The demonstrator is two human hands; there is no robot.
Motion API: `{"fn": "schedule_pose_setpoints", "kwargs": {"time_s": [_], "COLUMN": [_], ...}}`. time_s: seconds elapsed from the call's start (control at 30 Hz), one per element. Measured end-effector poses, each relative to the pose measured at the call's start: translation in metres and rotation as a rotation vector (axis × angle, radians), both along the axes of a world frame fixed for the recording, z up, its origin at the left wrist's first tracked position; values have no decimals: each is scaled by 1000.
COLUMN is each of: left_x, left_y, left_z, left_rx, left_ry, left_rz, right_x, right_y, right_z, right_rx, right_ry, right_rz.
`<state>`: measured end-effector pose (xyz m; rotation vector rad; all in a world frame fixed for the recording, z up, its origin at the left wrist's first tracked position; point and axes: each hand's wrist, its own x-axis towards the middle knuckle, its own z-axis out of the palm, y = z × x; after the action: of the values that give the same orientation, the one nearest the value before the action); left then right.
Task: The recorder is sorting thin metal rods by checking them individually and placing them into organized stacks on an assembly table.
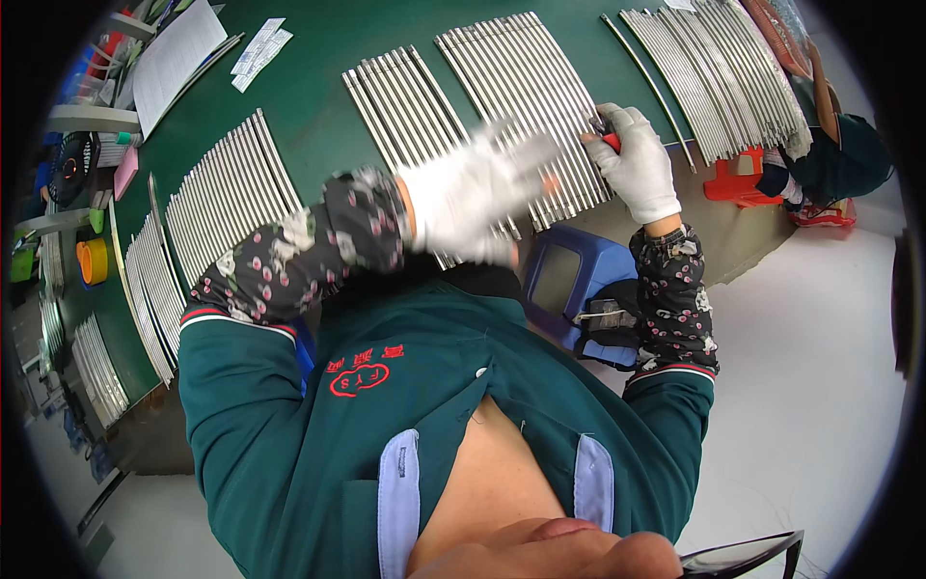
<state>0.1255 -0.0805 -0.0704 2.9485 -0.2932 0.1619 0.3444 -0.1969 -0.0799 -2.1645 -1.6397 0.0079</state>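
Observation:
My left hand (473, 198), in a white glove with bare fingertips, is over the near ends of the metal rods. It is blurred by motion, but its fingers look spread, with nothing visible in them. My right hand (639, 172), gloved the same way, is closed round a small red and dark tool (612, 142); its kind is mostly hidden by the fingers. That tool is at the right edge of a wide row of thin silver rods (511, 82) laid side by side. Left of this row lies a narrower row of similar rods (395, 101).
More rods (709, 82) lie at the right, with a single rod (648, 87) beside them. Further rows (231, 188) lie left on the green table (318, 58). Papers (178, 63) and yellow tape (93, 261) are far left. A blue stool (569, 275) stands below the edge; another person (849, 164) is at right.

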Motion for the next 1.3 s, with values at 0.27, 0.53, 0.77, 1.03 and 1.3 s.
{"fn": "schedule_pose_setpoints", "kwargs": {"time_s": [0.27, 0.53, 0.77, 1.03, 1.3], "left_x": [31, 32, 86, 82, 44], "left_y": [35, -33, 17, 5, -46], "left_z": [21, 20, -14, 12, -7], "left_rx": [-61, -395, 15, -271, -330], "left_ry": [-444, -66, -164, -213, 48], "left_rz": [37, -617, 12, -288, -696], "right_x": [22, 35, 56, 56, 46], "right_y": [-3, -3, -8, -3, 3], "right_z": [-4, 14, 7, 13, 7], "right_rx": [47, -11, 95, 62, 67], "right_ry": [555, 1053, 1211, 1193, 1141], "right_rz": [-34, -77, -138, -183, -229]}}
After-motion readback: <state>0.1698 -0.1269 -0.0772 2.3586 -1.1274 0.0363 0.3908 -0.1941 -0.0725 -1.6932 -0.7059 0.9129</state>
